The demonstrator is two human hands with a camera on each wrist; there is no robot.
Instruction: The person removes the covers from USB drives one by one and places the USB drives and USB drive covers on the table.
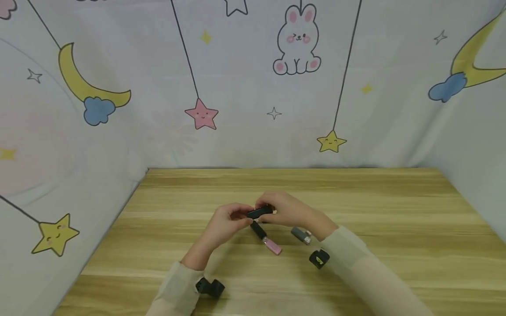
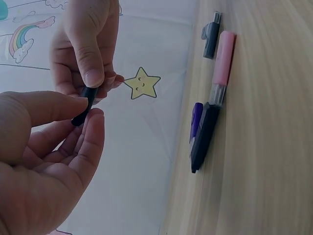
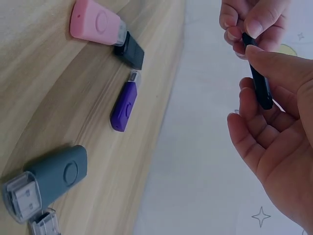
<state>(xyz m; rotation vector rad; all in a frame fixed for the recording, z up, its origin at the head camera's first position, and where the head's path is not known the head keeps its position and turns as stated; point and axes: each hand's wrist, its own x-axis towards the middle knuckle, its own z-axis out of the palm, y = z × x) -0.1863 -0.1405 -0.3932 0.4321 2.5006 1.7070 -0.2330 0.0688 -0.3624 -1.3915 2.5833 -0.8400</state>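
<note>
My left hand (image 1: 227, 224) and right hand (image 1: 286, 210) meet above the table, both holding one slim black USB stick (image 1: 259, 212). Thumb and fingers of the left pinch one end, as the left wrist view shows. The right hand grips the other end of the stick (image 3: 262, 90) between thumb and fingers. Any plug on it is hidden. Below the hands lies a pink USB stick (image 1: 272, 245), its clear end against another black USB stick (image 1: 258, 230). Beside that black one, a purple USB stick (image 3: 124, 105) shows in the right wrist view.
A grey-green USB stick (image 1: 299, 234) with clear-capped plugs lies on the wooden table (image 1: 178, 254) near the right wrist. Each sleeve carries a small black camera. A white cloth (image 1: 253, 87) printed with stars, moons and a rabbit hangs behind the table.
</note>
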